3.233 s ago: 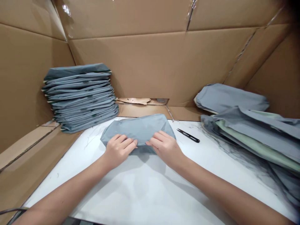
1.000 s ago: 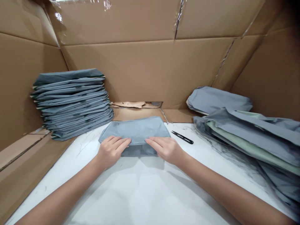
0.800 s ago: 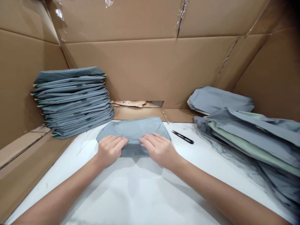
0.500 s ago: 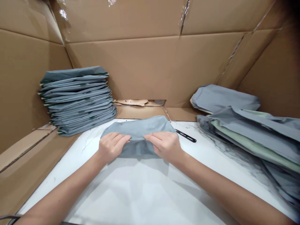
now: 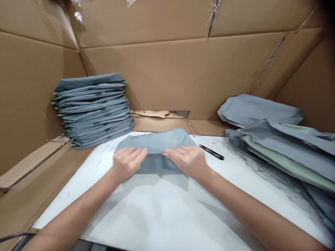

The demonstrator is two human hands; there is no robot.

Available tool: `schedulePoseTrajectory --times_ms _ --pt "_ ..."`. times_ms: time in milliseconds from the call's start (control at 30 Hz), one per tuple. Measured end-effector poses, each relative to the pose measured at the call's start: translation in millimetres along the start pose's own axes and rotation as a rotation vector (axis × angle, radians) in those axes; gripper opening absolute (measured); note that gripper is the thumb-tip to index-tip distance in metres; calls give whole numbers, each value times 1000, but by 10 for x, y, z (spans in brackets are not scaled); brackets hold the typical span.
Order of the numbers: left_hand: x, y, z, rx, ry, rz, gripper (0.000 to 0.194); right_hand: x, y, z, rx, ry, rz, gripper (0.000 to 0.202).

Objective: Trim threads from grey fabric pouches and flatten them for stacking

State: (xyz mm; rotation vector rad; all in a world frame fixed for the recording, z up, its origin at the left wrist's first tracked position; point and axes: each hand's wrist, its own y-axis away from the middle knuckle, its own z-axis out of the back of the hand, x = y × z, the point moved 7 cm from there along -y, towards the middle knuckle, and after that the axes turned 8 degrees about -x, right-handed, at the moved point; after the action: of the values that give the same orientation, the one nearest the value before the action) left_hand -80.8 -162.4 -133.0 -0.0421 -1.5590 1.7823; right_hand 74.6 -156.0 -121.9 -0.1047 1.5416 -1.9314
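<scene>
A blue-grey fabric piece (image 5: 159,139), folded or sewn like a flat pouch, lies at the middle of the white table. My left hand (image 5: 128,162) pinches its near edge on the left side, thumb toward the centre. On the right, my right hand (image 5: 188,158) pinches the same edge, with a short gap between the two thumbs. Below that edge a darker layer of the cloth (image 5: 158,164) shows between my hands. My palms hide the outer corners of the piece. Black thread snips (image 5: 211,152) lie just beyond my right hand.
A tall stack of folded blue-grey fabric pieces (image 5: 96,111) stands at the back left. Looser blue-grey pieces with pale green layers (image 5: 282,150) are heaped at the right. Cardboard walls (image 5: 157,76) enclose the marble-patterned table (image 5: 146,212) on the back and sides.
Both hands keep their hold on the cloth's near edge, and its upper layer is drawn slightly tighter. The whole view has shifted a little, so things appear farther right.
</scene>
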Motion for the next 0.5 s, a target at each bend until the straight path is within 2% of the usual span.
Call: schedulePoseTrajectory --times_ms 67,167,333,400,500 --pt "84 50 -3 13 -60 -20 18 -112 93 38 20 46 28 17" --pt "153 82 10 11 -62 -27 18 -244 237 116 31 17 78 3" --pt "184 135 22 21 -39 -79 5 -349 362 257 9 -5 181 14" --pt "249 205 7 49 -16 -96 6 -418 381 268 49 -15 153 14" --pt "396 313 -3 70 7 -104 6 -586 435 238 161 -87 0 15"
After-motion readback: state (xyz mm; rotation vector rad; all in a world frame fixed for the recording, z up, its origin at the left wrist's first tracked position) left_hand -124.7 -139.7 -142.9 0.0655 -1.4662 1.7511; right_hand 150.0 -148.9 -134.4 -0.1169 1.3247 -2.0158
